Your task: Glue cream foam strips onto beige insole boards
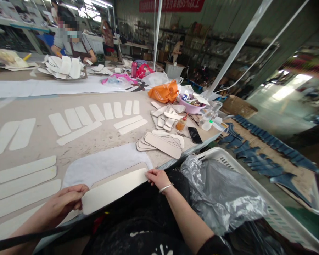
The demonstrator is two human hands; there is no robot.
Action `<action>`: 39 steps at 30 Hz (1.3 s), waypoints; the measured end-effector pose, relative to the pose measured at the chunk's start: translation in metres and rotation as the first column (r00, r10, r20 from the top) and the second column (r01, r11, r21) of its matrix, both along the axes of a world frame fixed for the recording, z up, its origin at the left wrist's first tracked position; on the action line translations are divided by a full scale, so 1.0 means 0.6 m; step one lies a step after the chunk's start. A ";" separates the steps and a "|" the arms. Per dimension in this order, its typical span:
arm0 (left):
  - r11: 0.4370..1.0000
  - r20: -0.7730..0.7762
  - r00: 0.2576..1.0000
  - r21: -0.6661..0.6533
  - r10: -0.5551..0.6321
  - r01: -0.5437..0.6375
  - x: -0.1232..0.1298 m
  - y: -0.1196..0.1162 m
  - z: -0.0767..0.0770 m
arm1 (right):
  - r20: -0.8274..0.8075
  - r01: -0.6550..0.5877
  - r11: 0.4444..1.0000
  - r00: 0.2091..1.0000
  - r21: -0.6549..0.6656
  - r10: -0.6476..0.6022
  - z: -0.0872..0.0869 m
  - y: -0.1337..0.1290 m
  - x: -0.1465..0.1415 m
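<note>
A long cream panel with rounded corners [114, 191] is held at its two ends over the table's near edge. My left hand [71, 198] pinches its left end, fingers closed. At the right end, my right hand [156, 178], with a bangle at the wrist, grips the corner between thumb and fingers. Behind the cream panel lies a grey-beige panel [138, 166] of similar shape, partly covered by it. Under and beyond them a white soft sheet [103, 161] is spread on the table. A stack of beige panels [162, 143] sits just past my right hand.
Rows of cream pieces [23, 170] cover the table [95, 95] at left and centre. Back right are a phone [195, 135], a glue bottle [181, 123], an orange bag [163, 92] and a purple basin [191, 104]. A white crate [225, 156] with grey plastic stands right. A person works opposite.
</note>
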State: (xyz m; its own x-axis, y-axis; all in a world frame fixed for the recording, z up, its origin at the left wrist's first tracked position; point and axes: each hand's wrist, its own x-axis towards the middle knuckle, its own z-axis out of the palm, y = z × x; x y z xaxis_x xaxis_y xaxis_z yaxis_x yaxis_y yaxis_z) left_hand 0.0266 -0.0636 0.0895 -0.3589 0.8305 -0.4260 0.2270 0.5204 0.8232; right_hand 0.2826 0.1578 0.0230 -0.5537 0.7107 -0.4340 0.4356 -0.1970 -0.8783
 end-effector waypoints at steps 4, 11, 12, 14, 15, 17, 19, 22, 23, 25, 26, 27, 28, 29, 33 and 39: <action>0.995 0.192 0.978 -0.070 0.078 -0.065 -0.027 0.005 -0.031 | 0.212 -0.064 0.986 0.977 0.153 0.031 0.003 0.018 -0.009; 0.956 -0.135 0.988 -0.274 0.074 -0.109 -0.052 0.033 -0.077 | 0.388 -0.190 0.930 0.920 0.315 0.057 -0.004 0.056 -0.044; 0.951 -0.178 0.983 -0.293 0.051 -0.103 -0.054 0.037 -0.080 | 0.414 -0.210 0.922 0.908 0.325 0.061 -0.006 0.059 -0.048; 0.941 -0.257 0.966 -0.327 -0.004 -0.083 -0.057 0.044 -0.087 | 0.458 -0.244 0.909 0.886 0.339 0.068 -0.010 0.064 -0.055; 0.937 -0.286 0.958 -0.340 -0.029 -0.074 -0.058 0.047 -0.090 | 0.476 -0.258 0.903 0.876 0.343 0.069 -0.012 0.066 -0.057; 0.932 -0.314 0.947 -0.360 -0.072 -0.049 -0.059 0.050 -0.095 | 0.506 -0.281 0.895 0.859 0.347 0.074 -0.016 0.069 -0.060; 0.928 -0.318 0.943 -0.372 -0.099 -0.028 -0.058 0.052 -0.097 | 0.526 -0.302 0.889 0.846 0.344 0.083 -0.018 0.071 -0.062; 0.921 -0.348 0.928 -0.389 -0.135 -0.012 -0.055 0.054 -0.093 | 0.543 -0.324 0.884 0.834 0.337 0.099 -0.021 0.073 -0.064; 0.920 -0.367 0.919 -0.392 -0.147 -0.009 -0.053 0.055 -0.090 | 0.547 -0.330 0.883 0.831 0.334 0.103 -0.021 0.073 -0.064; 0.919 -0.397 0.903 -0.393 -0.165 -0.005 -0.049 0.057 -0.084 | 0.554 -0.339 0.882 0.825 0.328 0.111 -0.022 0.074 -0.065; 0.920 -0.404 0.899 -0.393 -0.170 -0.003 -0.048 0.058 -0.081 | 0.555 -0.342 0.882 0.824 0.325 0.114 -0.022 0.075 -0.065; 0.920 -0.407 0.897 -0.392 -0.172 -0.002 -0.047 0.058 -0.079 | 0.556 -0.344 0.882 0.823 0.323 0.118 -0.022 0.075 -0.065; 0.920 -0.408 0.897 -0.391 -0.172 -0.001 -0.046 0.059 -0.077 | 0.556 -0.346 0.882 0.822 0.320 0.120 -0.022 0.075 -0.065; 0.921 -0.411 0.895 -0.391 -0.174 -0.001 -0.045 0.059 -0.075 | 0.556 -0.346 0.883 0.822 0.318 0.122 -0.022 0.075 -0.065; 0.925 -0.440 0.880 -0.380 -0.177 -0.005 -0.040 0.059 -0.072 | 0.558 -0.341 0.886 0.821 0.314 0.119 -0.019 0.074 -0.064; 0.945 -0.503 0.852 -0.326 -0.146 -0.030 -0.029 0.048 -0.078 | 0.559 -0.345 0.881 0.821 0.323 0.116 -0.014 0.069 -0.063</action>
